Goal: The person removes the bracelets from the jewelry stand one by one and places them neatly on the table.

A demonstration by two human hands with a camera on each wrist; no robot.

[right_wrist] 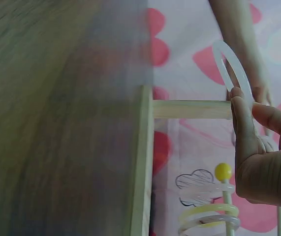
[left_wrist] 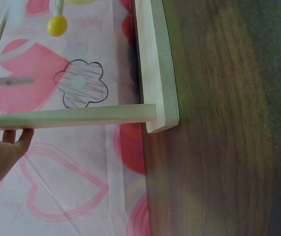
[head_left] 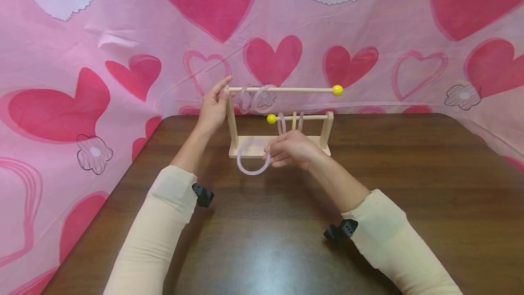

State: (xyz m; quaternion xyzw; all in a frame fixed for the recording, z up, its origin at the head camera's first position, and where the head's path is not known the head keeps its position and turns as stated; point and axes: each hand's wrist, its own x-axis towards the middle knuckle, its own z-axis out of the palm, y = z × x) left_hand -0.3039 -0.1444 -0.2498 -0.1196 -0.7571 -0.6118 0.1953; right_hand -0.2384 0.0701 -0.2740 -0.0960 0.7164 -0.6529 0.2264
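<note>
1. Head view: the right hand [head_left: 296, 148] pinches a translucent lilac ring [head_left: 251, 173] between thumb and fingers, in front of the wooden stand [head_left: 232, 122] and off both rods.
2. The left hand [head_left: 214, 109] grips the top of the stand's left post between thumb and fingers.
3. Two translucent rings [head_left: 241, 101] hang on the upper rod [head_left: 303, 89], near that post.
4. The lower rod [head_left: 313, 117] carries three rings, the middle one yellow [head_left: 294, 122].
5. The stand rests on the brown worktop [head_left: 262, 240].
</note>
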